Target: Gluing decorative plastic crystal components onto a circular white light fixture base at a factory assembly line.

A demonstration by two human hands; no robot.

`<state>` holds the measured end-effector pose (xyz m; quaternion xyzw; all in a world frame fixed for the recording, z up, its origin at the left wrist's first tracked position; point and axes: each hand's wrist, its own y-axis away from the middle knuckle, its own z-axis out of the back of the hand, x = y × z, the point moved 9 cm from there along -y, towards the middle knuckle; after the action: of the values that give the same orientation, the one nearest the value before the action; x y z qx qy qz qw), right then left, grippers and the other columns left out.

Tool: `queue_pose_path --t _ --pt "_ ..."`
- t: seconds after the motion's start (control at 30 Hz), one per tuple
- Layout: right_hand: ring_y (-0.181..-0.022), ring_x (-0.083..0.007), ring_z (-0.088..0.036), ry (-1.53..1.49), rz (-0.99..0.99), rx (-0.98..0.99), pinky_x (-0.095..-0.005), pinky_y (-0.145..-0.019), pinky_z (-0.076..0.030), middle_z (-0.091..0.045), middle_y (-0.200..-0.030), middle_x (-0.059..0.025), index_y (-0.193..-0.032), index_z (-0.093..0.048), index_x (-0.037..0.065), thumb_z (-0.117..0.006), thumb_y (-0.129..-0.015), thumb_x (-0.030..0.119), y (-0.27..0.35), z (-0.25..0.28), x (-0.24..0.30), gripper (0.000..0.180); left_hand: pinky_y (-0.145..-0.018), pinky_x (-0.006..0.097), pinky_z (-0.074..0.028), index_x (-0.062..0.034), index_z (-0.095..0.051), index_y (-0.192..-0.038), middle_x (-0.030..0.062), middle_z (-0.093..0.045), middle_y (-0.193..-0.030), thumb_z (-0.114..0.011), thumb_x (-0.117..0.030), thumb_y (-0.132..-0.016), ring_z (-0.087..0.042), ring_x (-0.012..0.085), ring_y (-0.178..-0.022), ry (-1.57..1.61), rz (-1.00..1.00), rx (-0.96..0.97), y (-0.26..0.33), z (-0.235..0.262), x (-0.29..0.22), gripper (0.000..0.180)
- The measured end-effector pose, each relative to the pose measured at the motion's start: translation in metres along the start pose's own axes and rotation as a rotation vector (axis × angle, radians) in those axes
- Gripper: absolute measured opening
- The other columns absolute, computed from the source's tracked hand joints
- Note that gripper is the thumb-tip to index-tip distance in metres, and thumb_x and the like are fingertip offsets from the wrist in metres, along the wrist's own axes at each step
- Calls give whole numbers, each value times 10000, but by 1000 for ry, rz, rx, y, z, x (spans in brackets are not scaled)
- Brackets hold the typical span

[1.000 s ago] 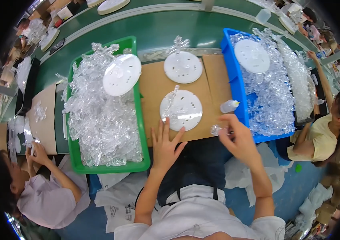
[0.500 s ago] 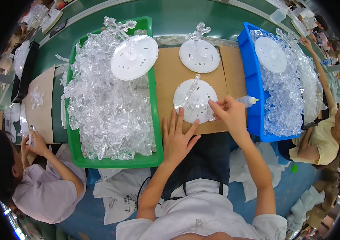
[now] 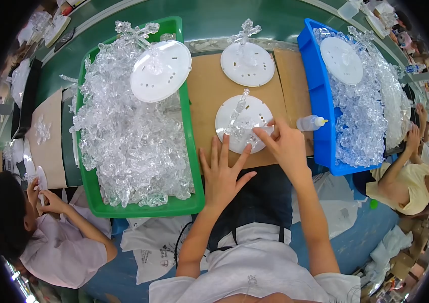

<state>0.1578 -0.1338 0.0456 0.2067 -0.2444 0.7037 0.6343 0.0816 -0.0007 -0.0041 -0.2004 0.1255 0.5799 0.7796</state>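
Note:
A round white disc (image 3: 224,112) with small holes lies flat on the brown cardboard in front of me. A clear ribbed piece (image 3: 239,110) stands or leans on it, pointing to the far side. My left hand (image 3: 223,177) is spread flat, its fingertips at the disc's near left edge. My right hand (image 3: 287,149) reaches over the disc's right side, thumb and fingertips drawn together low over its surface. Whatever they hold is too small or hidden to make out. Just beyond lies a second white disc (image 3: 258,73) carrying a clear, branching ornament (image 3: 245,33).
A green bin (image 3: 193,171) heaped with clear pieces stands left, a white disc (image 3: 160,70) on top. A blue bin (image 3: 320,101) at right holds more pieces and another disc (image 3: 342,60). A small bottle (image 3: 309,122) lies between cardboard and blue bin. Co-workers sit on both sides.
My right hand has shifted slightly left, its fingertips now farther in over the near disc. My left hand stays spread at the edge. The co-worker at right has drawn an outstretched arm back.

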Motion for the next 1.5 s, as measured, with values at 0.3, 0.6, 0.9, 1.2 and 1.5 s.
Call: queue_pose_path --t 0.3,0.6,0.9,1.2,1.5 --pt "-568 -74 -511 -315 -38 -3 -220 -516 -417 -528 -622 -47 -855 -593 2 -777 -744 155 6 -5 -16 265 -1066 635 -116 -140 -372 -1389 191 -221 -1504 -612 -453 -834 -218 399 -1376 141 -9 -41 2 3 4 680" --pt "-563 -87 -486 -336 -25 207 -244 -527 -403 -528 -636 -53 -804 -506 -1 -753 -772 168 -6 -17 -21 300 -1072 629 -111 -163 -382 -1402 190 -212 -1507 -597 -457 -845 -211 393 -1379 0 -24 20 -1 4 -3 667" --pt "-568 -142 -498 -265 26 223 -281 -540 -419 -538 -665 -74 -831 -500 16 -748 -758 167 -7 -16 -18 300 -1065 643 -103 -253 -420 -1399 189 -235 -1492 -582 -460 -854 -186 401 -1382 -33 -2 35 -7 0 -9 605" --pt "-1282 -282 -409 -402 -218 -529 -381 -1067 -324 -415 -1372 -188 -1374 -319 -32 -638 -843 43 82 39 -69 624 -1020 699 -130 -279 -442 -1382 200 -226 -1485 -637 -459 -818 -187 422 -1376 -50 32 22 -2 -4 -10 624" --pt "-1132 -277 -535 -407 -202 -622 -353 -953 -415 -523 -1226 -191 -1306 -365 2 -656 -850 95 44 27 -87 549 -1076 624 -88 -198 -458 -1377 219 -270 -1449 -660 -333 -825 -182 425 -1376 -18 71 -18 -4 -10 -19 603"
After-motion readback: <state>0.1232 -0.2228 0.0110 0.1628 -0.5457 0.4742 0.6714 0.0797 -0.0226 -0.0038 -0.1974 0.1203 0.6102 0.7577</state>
